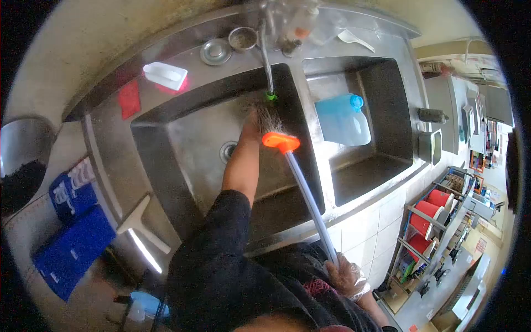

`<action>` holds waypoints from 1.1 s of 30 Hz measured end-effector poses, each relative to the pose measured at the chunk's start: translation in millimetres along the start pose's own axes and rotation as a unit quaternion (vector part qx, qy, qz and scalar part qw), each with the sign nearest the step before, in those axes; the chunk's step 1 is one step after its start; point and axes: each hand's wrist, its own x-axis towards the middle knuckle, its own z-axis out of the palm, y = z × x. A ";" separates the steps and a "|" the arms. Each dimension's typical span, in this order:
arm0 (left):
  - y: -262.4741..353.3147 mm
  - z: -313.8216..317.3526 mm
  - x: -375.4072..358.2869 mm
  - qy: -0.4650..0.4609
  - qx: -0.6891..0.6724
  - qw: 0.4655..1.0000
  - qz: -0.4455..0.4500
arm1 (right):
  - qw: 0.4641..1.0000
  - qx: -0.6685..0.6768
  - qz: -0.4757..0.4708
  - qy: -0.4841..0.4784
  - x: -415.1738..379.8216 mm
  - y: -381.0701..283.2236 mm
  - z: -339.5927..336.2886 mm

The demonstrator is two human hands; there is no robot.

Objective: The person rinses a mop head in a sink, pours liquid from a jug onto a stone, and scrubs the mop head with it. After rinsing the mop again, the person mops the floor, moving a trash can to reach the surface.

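A broom with an orange head is held bristles up over the left sink basin. My right hand, with clear plastic around it, is closed around the lower part of its grey handle. Into the basin reaches my left hand, beside the bristles; its fingers are blurred and partly hidden. Just above the bristles is the green-tipped faucet. Whether water is running cannot be made out.
A blue-tinted jug lies in the right basin. Along the back ledge are a white-handled brush, a red cloth, metal strainers and a white spoon. A squeegee is at the lower left; red spools sit on a right-hand rack.
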 end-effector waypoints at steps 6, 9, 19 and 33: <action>-5.3 -66.2 -22.8 0.070 0.318 0.919 -0.223 | 0.982 -0.087 -0.094 0.142 -30.1 5.2 5.7; 87.9 -49.5 -119.8 -0.002 0.743 0.656 -0.136 | 0.966 -0.090 -0.177 0.165 -63.0 -2.3 -16.1; 169.8 176.7 -209.1 -0.541 0.723 0.308 0.301 | 0.999 0.001 -0.037 0.033 -127.5 -32.0 -20.3; 67.8 112.7 -212.3 -0.049 0.599 0.619 0.505 | 0.989 0.112 -0.042 0.086 -53.4 -69.8 40.4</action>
